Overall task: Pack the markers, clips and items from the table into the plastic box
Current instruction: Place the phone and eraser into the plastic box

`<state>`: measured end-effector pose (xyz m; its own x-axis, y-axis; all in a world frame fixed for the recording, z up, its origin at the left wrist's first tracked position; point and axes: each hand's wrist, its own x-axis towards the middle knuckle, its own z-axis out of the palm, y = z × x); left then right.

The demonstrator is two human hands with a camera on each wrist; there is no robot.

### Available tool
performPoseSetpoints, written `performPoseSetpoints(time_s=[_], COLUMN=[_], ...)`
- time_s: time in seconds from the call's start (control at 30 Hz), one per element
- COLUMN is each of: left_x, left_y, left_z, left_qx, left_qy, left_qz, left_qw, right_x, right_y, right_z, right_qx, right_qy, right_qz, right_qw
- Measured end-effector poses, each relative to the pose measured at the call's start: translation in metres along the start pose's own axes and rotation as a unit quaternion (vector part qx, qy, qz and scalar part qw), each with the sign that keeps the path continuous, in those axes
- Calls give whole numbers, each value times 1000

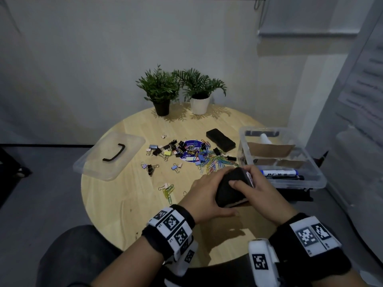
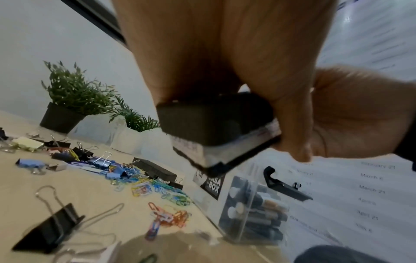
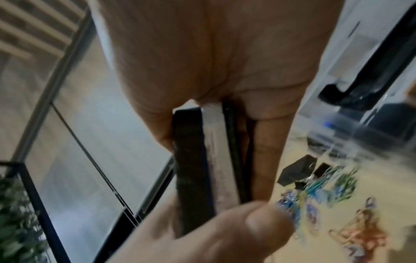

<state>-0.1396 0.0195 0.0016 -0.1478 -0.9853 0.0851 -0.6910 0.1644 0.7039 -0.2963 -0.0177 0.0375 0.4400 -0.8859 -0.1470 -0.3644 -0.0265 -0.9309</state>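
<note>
Black felt and a pale middle layer: that is the eraser [image 1: 232,188] I see held low in the centre of the head view, above the near part of the round wooden table [image 1: 128,204]. My left hand [image 1: 204,195] wraps it from the left side, thumb underneath; my right hand [image 1: 261,191] grips it from the right, thumb laid across its dark top. Both wrist views confirm fingers curled round the block.

Just right of the hands, at centre right of the frame, sits the clear plastic box [image 1: 310,179], touching the table's right edge region. Its nearest compartment holds markers [image 1: 279,173], one with a blue cap; brown cardboard dividers [image 1: 269,149] stand farther back.

Left of the hands, lower centre, a few yellow and green paper clips [image 1: 168,191] lie apart from the rest. Farther up, mid-frame, the main heap of binder clips [image 1: 165,151] and coloured paper clips spreads over a round blue sticker [image 1: 191,151]. A second black eraser [image 1: 220,140] lies beyond the heap, near the box's far corner.

At centre left the clear lid [image 1: 99,162] with its black handle lies flat, overhanging the table edge. Farthest back, upper centre, two potted plants stand side by side: black pot [image 1: 162,107], white pot [image 1: 199,105].
</note>
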Motion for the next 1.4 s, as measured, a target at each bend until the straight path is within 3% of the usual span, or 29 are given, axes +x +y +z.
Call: performPoseSetpoints(time_s=[0.13, 0.27, 0.4, 0.5, 0.57, 0.7, 0.8, 0.9, 1.0, 1.1, 1.2, 1.3, 1.4], left_x=[15, 29, 19, 0, -13, -27, -24, -18, -15, -11, -9, -8, -11], left_y=[1, -16, -38, -57, -69, -87, -99, -102, -96, -83, -68, -51, -34], left_z=[-19, -55, -83, -95, -100, -111, -114, -114, -115, -118, -116, -109, -99], left_qx=[-58, -128, -148, -159, -165, -184, -201, -204, -182, -165, -203, -239, -259], left_qy=[48, 120, 155, 177, 183, 187, 188, 178, 177, 185, 198, 208, 204], left_qz=[-55, -126, -159, -178, -201, -231, -238, -236, -228, -209, -198, -173, -136], left_qw=[996, 976, 964, 955, 948, 937, 932, 933, 940, 946, 938, 933, 934], right_x=[16, 82, 169, 231, 255, 265, 273, 272, 262, 261, 236, 176, 105], right_y=[-29, -51, -52, -30, -9, 23, 23, 19, 10, -2, -25, -46, -57], right_z=[8, 19, 26, 32, 36, 45, 45, 45, 43, 39, 39, 47, 55], right_qx=[50, 142, -10, -133, -238, -439, -482, -471, -475, -400, -309, -137, -14], right_qy=[44, 76, 114, 143, 135, 32, 25, 71, 72, 148, 217, 96, -76], right_qz=[-47, -10, 41, 102, 130, 154, 218, 247, 254, 237, 129, 5, -47], right_qw=[997, 987, 993, 975, 953, 885, 849, 844, 840, 873, 917, 986, 996])
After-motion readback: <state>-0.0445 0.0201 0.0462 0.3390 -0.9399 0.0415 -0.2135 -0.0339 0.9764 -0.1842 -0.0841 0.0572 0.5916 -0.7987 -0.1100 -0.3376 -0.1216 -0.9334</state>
